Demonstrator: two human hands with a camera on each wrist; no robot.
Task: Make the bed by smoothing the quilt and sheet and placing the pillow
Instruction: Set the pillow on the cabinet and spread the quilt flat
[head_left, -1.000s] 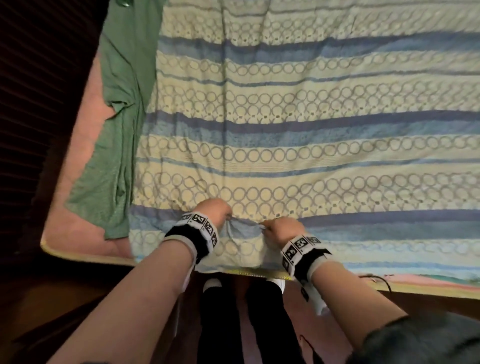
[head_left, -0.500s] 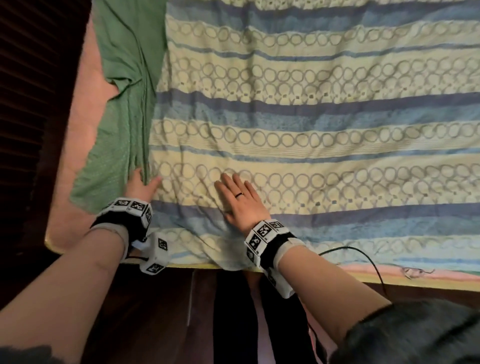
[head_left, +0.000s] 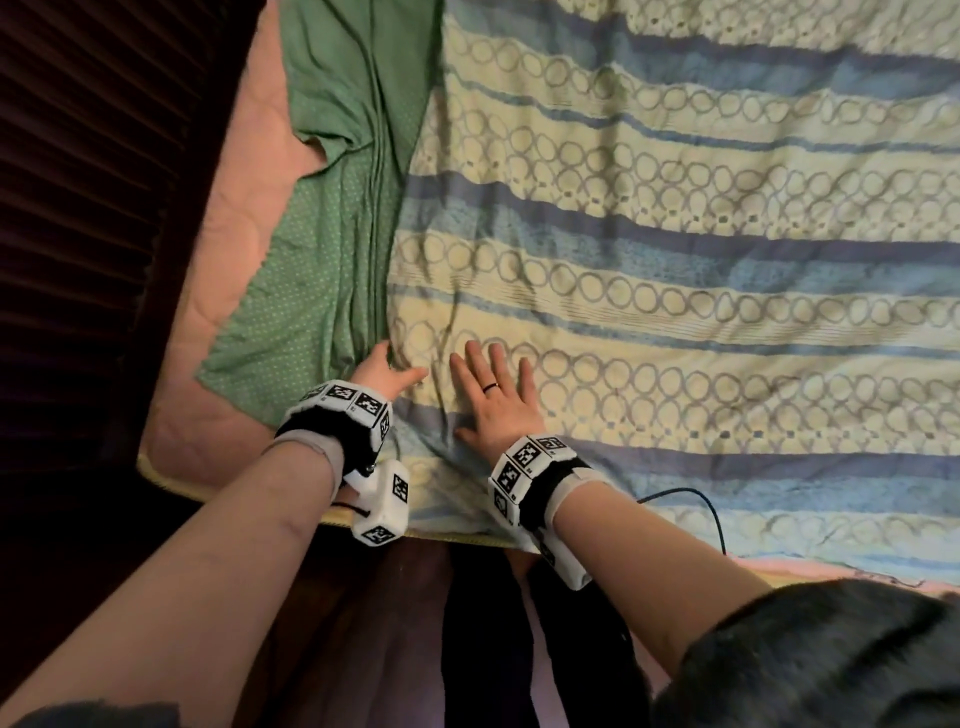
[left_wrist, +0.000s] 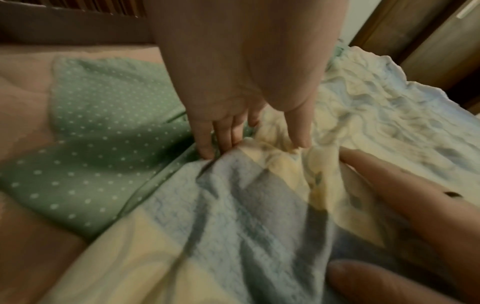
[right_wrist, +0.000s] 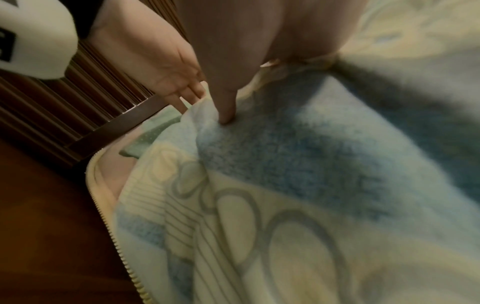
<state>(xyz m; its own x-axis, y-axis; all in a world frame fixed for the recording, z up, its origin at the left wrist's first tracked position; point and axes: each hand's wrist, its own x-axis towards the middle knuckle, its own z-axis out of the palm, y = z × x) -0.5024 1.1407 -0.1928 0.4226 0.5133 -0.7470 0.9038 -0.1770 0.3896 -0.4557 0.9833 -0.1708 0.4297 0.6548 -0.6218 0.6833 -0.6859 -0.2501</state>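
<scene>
— So, what has changed at the bed just now?

— A second ago both hands were bunched on the near edge of the quilt (head_left: 649, 270), tugging it. Now they lie flat. The right hand (head_left: 493, 400) presses palm-down with fingers spread on the yellow ringed band, near the quilt's left edge. The left hand (head_left: 387, 371) sits just beside it, fingers straight, fingertips at the seam where the quilt meets the green dotted sheet (head_left: 322, 291).

— Are the hands gripping anything?

— No. Neither one pinches cloth; they are close together but not touching, both pressing.

— What does that mean for the bed-making?

— I judge the pulling is done and the smoothing has begun at the bed's near left corner. Creases still run between the two hands, and the sheet is rumpled along the left edge, over a pink mattress cover (head_left: 244, 218).

— And the pillow?

— No pillow is in view.

— Any writing or labels?

— None readable. The wristbands (head_left: 524, 462) carry black-and-white square marker patterns only. A plain ring sits on one right finger.
</scene>
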